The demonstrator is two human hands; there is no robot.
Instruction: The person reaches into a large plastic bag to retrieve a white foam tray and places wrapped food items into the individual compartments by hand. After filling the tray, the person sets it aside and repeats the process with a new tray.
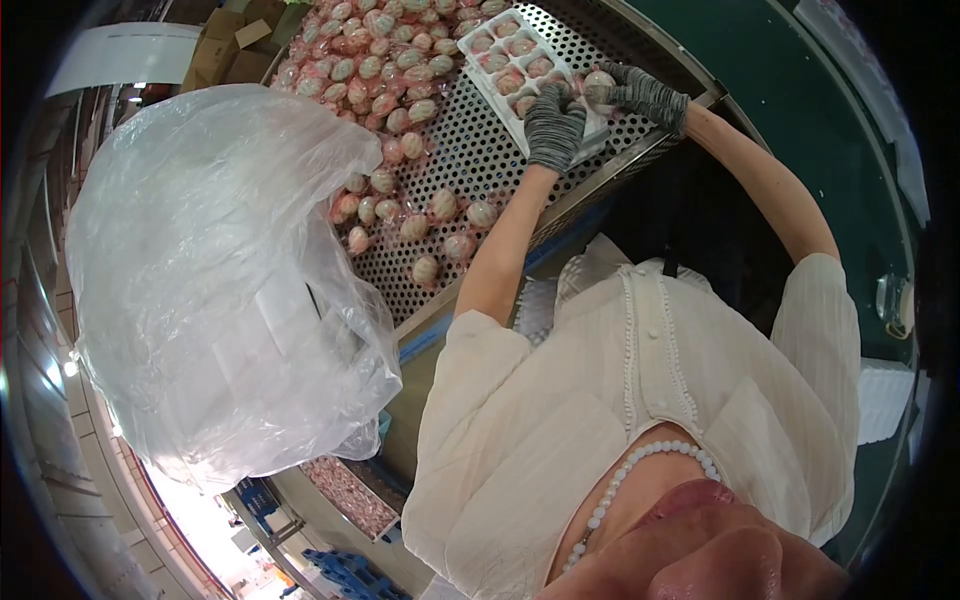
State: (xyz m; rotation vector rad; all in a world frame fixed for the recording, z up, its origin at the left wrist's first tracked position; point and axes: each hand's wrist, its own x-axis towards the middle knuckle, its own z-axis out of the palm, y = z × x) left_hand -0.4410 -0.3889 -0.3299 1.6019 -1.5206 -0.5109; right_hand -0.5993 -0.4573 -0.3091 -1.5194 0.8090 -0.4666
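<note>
A white tray [512,118] with round compartments lies on the perforated metal table [460,150], near its right edge. Several wrapped round pieces [511,80] sit in its compartments. My left hand [556,128], in a grey striped glove, rests over the tray's lower part with its fingers bent; what is under them is hidden. At the tray's right side, my right hand [648,97], gloved alike, has its fingers around a wrapped round piece [599,87]. More white tray edges show beneath the top one.
A heap of wrapped pieces [385,60] covers the table's far left, with loose ones [425,270] nearer. A large clear plastic bag [220,290] bulges at the left. Cardboard boxes [212,50] stand behind it. A green surface [790,110] runs along the right, with white trays [884,400].
</note>
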